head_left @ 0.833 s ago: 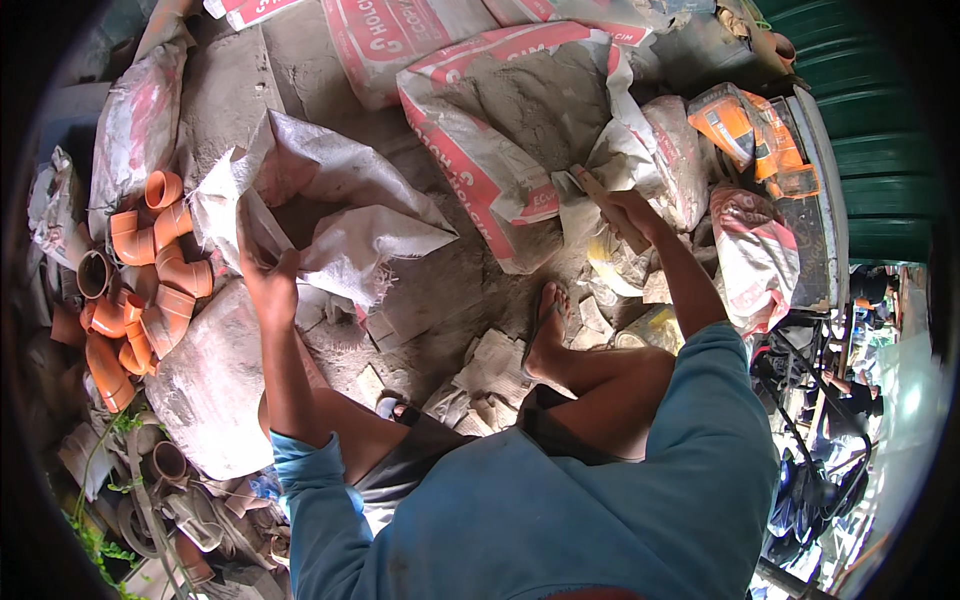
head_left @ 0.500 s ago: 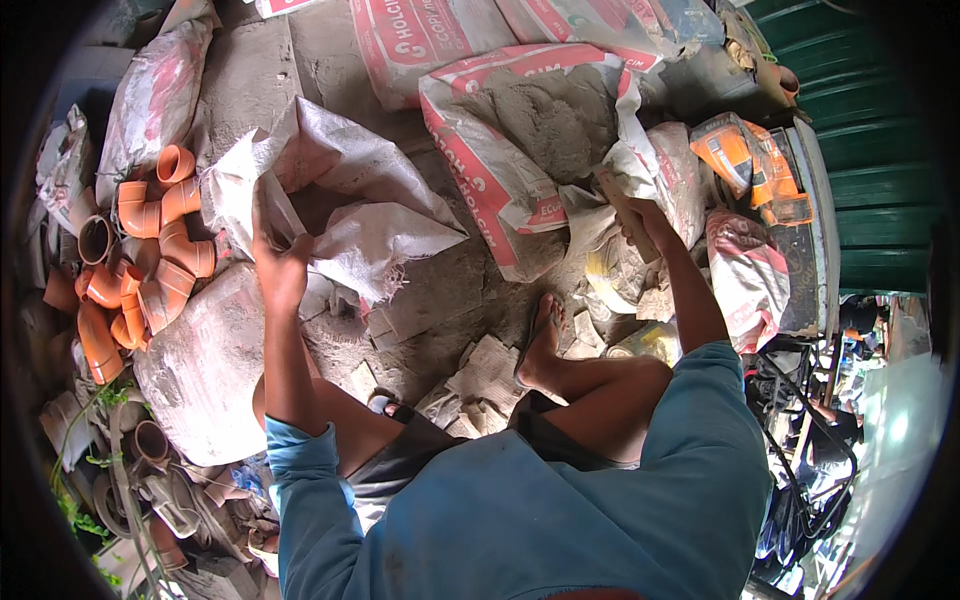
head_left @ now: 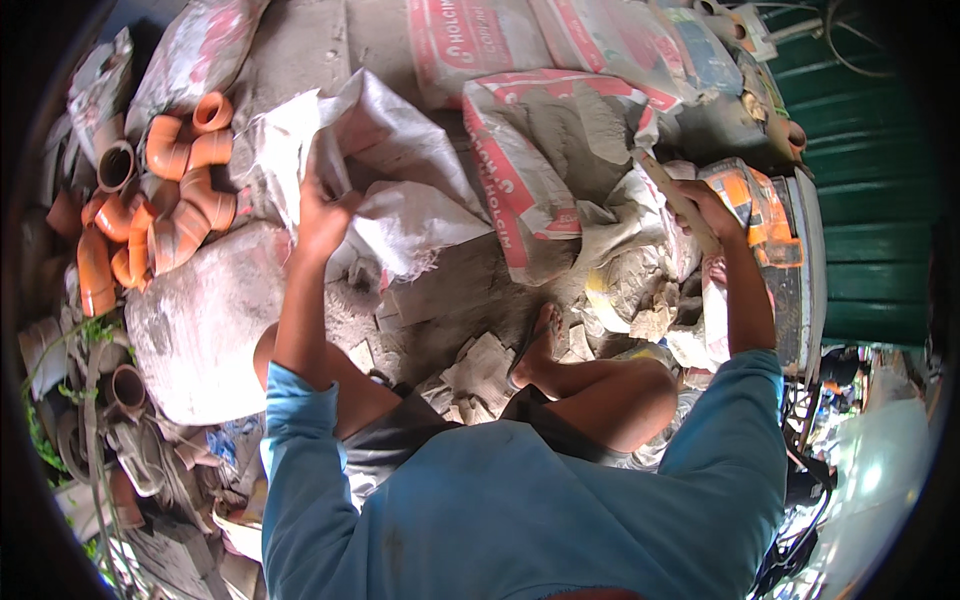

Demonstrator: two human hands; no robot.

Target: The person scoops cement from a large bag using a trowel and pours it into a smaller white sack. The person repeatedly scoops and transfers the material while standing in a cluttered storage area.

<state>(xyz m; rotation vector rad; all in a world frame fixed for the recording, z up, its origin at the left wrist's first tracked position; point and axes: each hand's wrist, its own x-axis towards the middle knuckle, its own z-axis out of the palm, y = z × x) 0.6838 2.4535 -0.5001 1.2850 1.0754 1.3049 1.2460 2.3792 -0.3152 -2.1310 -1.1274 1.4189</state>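
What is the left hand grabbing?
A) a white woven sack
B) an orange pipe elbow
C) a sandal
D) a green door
A: the left hand grips the edge of the white woven sack, holding it up, while the orange pipe elbows lie in a pile off to the left, untouched.
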